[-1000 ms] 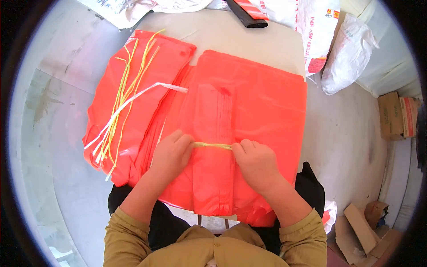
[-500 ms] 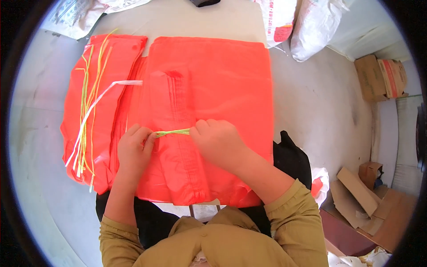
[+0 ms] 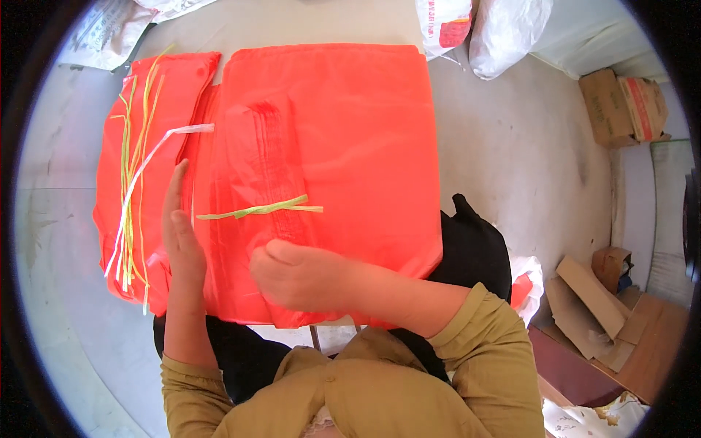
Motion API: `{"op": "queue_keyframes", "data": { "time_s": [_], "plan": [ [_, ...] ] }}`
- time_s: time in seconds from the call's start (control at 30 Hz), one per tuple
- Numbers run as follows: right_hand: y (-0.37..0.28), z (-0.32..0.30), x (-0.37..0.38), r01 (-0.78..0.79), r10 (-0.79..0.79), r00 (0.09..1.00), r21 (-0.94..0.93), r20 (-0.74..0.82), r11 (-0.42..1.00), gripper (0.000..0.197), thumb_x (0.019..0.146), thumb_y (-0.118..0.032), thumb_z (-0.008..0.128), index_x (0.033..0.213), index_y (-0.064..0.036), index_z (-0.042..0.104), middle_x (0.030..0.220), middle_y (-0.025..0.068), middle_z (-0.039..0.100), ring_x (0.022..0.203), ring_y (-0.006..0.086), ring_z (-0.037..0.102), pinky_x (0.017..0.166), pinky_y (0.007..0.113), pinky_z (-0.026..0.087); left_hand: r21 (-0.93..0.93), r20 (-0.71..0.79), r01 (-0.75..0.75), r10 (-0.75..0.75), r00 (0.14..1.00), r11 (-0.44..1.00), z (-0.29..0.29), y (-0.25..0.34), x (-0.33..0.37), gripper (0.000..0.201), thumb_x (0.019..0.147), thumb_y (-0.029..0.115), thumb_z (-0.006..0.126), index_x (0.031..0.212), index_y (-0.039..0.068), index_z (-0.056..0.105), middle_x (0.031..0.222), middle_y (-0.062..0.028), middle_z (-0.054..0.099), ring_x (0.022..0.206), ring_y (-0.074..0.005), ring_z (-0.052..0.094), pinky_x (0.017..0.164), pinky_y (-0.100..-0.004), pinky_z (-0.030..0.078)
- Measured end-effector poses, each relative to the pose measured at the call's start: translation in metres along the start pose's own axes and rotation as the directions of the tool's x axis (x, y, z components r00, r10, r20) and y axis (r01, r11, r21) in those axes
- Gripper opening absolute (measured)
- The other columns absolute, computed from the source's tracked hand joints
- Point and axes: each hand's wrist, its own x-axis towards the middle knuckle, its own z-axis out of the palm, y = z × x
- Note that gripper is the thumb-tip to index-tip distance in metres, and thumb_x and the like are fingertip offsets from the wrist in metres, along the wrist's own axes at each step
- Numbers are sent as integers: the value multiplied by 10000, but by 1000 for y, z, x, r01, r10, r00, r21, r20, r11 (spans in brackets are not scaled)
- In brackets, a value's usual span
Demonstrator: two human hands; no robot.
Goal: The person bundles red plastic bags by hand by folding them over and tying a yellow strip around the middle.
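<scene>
"Position of the yellow-green tie [image 3: 255, 210]?"

"Crosswise over the narrow pleated fold [image 3: 255, 157], on the left part of the broad stack of red plastic bags [image 3: 365, 131]. Its 2 ends stick out loose, 1 to the left and 1 to the right."

"And the left hand [image 3: 182, 230]?"

"Just beside the tie's left end, fingers straight, thumb held apart. Whether it touches the plastic, I can't tell."

"The right hand [image 3: 299, 277]?"

"On the near side of the tie, by the near end of the fold. It's curled closed, but I can't tell if anything is pinched inside."

"What lies to the left?"

"A smaller red pile [image 3: 164, 95], with several yellow strips [image 3: 128, 241] and 1 white strip [image 3: 188, 130] lengthwise on it. The white strip's far end bends right, toward the broad stack."

"Farther out?"

"The pale surface [image 3: 328, 22] shows past the stack; a white sack [image 3: 509, 36] is at the far right, and a cardboard box [image 3: 604, 109] sits well apart on the right."
</scene>
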Motion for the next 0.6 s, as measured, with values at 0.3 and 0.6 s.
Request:
{"op": "queue_keyframes", "data": {
  "time_s": [0.3, 0.6],
  "plan": [
    [-32, -32, 12, 132, -129, 988, 26, -79, 991, 287, 836, -226, 537, 978, -64, 726, 1184, 90, 651, 1186, 200, 532, 1013, 324, 369, -330, -100, 185, -229, 968, 926, -2, 3, -4, 687, 1067, 505, 182, 1492, 12, 401, 1520, -152, 436, 1450, -273, 358, 1201, -410, 274],
    [-46, -44, 13, 218, -211, 965, 28, -155, 976, 392, 900, -298, 496, 1049, -30, 740, 1147, 124, 665, 1181, 296, 542, 1064, 420, 363, -313, -36, 206, -228, 973, 927, 3, 18, -10, 724, 1056, 548, 181, 1492, 13, 401, 1510, -161, 449, 1458, -273, 350, 1216, -404, 236]
  ]
}}
